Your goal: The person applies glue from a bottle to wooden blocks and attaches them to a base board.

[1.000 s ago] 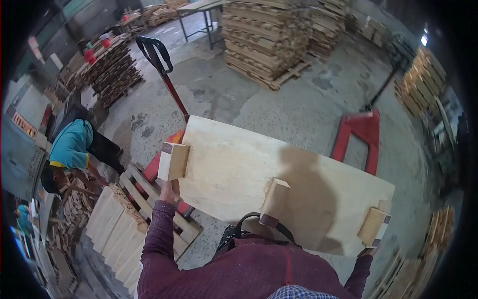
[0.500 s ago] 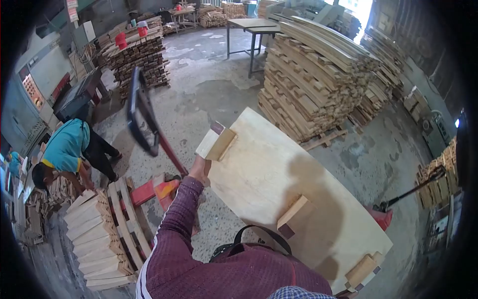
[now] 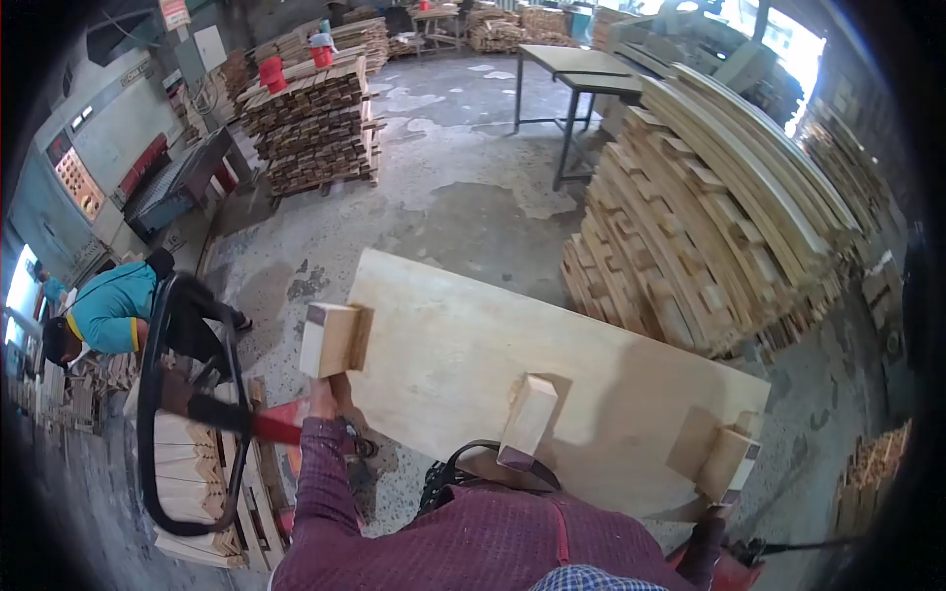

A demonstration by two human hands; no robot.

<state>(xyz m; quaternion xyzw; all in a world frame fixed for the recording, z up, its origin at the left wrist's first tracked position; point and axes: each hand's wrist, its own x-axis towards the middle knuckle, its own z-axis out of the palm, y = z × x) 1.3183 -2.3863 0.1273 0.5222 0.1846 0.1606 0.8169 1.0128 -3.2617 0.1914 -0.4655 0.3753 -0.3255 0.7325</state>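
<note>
A pale plywood board (image 3: 443, 305) with three wooden blocks standing on its face is held across my front, tilted. My left hand (image 3: 325, 396) grips its left edge, just under the left wooden block (image 3: 333, 340); the fingers are partly hidden behind the board. Down at the right edge, my right hand (image 3: 721, 510) is closed on the board below the right wooden block (image 3: 727, 463), mostly hidden by it. The middle wooden block (image 3: 529, 419) has a dark purple end toward me.
A black loop handle (image 3: 148, 424) on a red shaft rises at my left beside stacked wood pieces (image 3: 192, 483). A person in a teal shirt (image 3: 110, 307) bends over timber behind it. A tall timber stack (image 3: 680, 227) stands ahead right, near a metal-legged table (image 3: 581, 64).
The board has swung round to lie more crosswise, its far end moving left and toward me. My view has turned right, and the black handle now looms nearer on the left.
</note>
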